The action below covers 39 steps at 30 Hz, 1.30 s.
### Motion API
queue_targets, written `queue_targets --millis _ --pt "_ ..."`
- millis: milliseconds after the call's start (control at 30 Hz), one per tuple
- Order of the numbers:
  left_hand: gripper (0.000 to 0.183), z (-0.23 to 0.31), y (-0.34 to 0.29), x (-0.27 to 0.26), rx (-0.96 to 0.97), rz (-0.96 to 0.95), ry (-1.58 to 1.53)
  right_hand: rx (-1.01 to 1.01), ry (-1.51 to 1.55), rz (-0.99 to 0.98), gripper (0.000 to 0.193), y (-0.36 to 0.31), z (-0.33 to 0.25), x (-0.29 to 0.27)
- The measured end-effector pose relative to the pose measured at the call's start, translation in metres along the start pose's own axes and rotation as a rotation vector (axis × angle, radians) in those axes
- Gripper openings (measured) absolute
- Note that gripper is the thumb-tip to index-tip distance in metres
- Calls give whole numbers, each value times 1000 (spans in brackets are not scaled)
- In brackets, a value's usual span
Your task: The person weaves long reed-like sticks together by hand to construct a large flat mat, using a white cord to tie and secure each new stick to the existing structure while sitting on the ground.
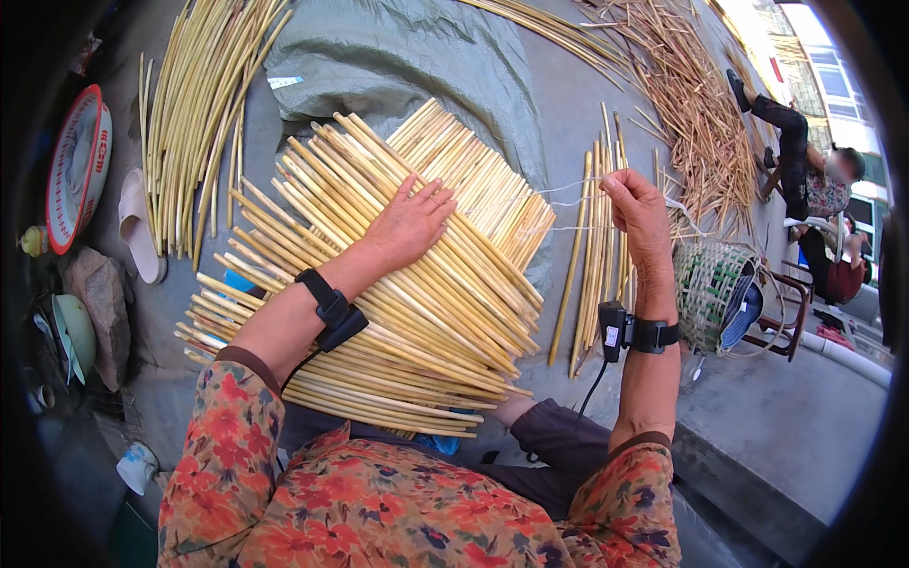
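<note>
Left fingers: the fingers of the left hand lie spread and flat, palm down, pressing on the reed mat; they grip nothing.
Right fingers: the fingertips of the right hand are pinched together on a thin white string, held raised above the ground.
String: two pale strands run from the pinch leftward to the mat's far edge, just past the left fingertips.
Reed mat: a fan of pale yellow stalks laid side by side, slanting across the person's lap and onto the grey ground; its upper right edge is where the string meets it.
Wrists: each forearm carries a black strap with a small black device; a cable hangs from the right one.
Loose stalks: a small bunch lies on the ground just beside the mat, under the right hand.
Long bundle: more stalks lie well apart, upper left, next to a white slipper and a red-rimmed basin.
Sheet: a grey cloth lies beyond the mat.
Basket: a green and white woven basket stands near the right wrist.
Dry straw: a tangled heap spreads at upper right.
Other person: someone sits at the far right edge, well apart.
</note>
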<state>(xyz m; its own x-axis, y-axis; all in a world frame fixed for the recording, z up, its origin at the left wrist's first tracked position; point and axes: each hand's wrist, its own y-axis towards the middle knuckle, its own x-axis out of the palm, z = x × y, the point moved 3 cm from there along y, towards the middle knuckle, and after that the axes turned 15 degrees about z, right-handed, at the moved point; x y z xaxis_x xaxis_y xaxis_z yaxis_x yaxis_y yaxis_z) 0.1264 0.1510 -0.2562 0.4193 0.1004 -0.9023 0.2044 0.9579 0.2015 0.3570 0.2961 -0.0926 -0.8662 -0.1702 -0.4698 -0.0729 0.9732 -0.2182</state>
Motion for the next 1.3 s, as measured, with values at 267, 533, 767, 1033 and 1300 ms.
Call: queue_targets --millis 267,533,767,1033,1300 --pt "44 3 1 -1 -3 -21 60 -590 -860 214 18 10 -16 3" --pt "40 3 2 -8 -22 20 -53 -324 -638 -263 28 -13 60 135" --pt "41 3 2 -8 -14 29 -59 -270 -513 -269 23 -17 105 143" --pt "41 4 -2 -4 53 50 -3 508 233 -517 17 -35 120 146" --pt "39 3 -3 -1 94 74 -17 616 437 -369 16 -51 101 147"
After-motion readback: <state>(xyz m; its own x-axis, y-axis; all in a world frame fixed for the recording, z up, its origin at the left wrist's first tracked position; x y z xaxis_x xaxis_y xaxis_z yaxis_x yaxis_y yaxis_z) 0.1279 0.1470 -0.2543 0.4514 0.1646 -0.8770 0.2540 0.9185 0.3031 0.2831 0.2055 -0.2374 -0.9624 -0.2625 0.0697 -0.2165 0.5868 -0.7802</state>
